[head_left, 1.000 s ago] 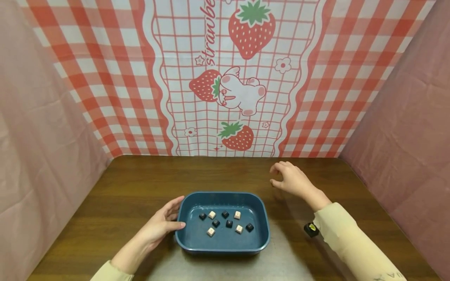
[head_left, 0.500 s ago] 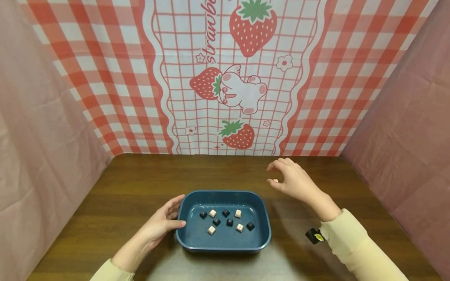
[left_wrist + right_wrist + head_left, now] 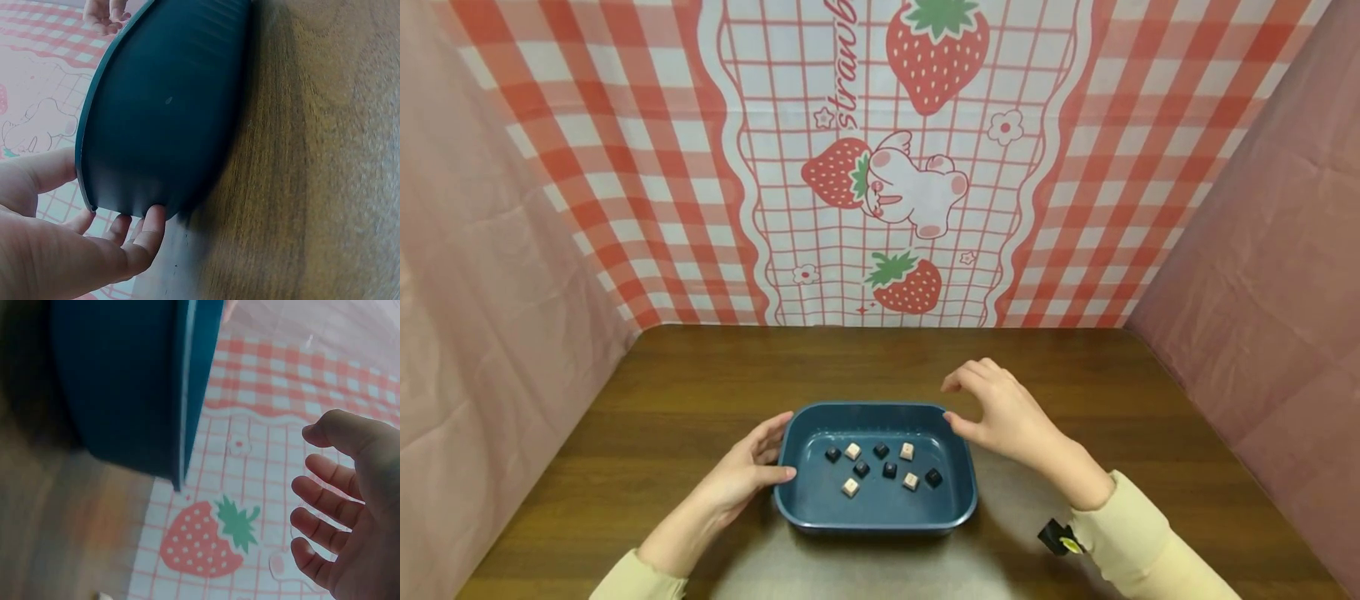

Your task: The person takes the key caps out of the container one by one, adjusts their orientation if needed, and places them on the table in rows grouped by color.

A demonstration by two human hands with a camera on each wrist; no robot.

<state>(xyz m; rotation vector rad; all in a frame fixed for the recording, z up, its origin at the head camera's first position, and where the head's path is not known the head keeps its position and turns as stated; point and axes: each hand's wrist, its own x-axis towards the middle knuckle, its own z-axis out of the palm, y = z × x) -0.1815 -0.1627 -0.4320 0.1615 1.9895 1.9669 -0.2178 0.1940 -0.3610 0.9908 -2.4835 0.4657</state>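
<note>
A blue rectangular tray stands on the wooden table, with several black and cream keycaps scattered over its floor. My left hand grips its left end; the thumb lies over the rim while the other fingers sit against the outer wall, as the left wrist view also shows. At the back right corner hovers my right hand, its thumb and fingers apart and gently bent. In the right wrist view that hand holds nothing, and the tray's outer wall is beside it.
The wooden table reaches back to a red-and-white strawberry cloth. Pink curtains hang on both sides. Below the right wrist is a small black device. A small pale object peeks in at the right wrist view's bottom edge.
My right hand has moved left and toward the tray, from behind its right side to its back right corner. The left hand keeps its grip, and the keycaps in the tray stay put.
</note>
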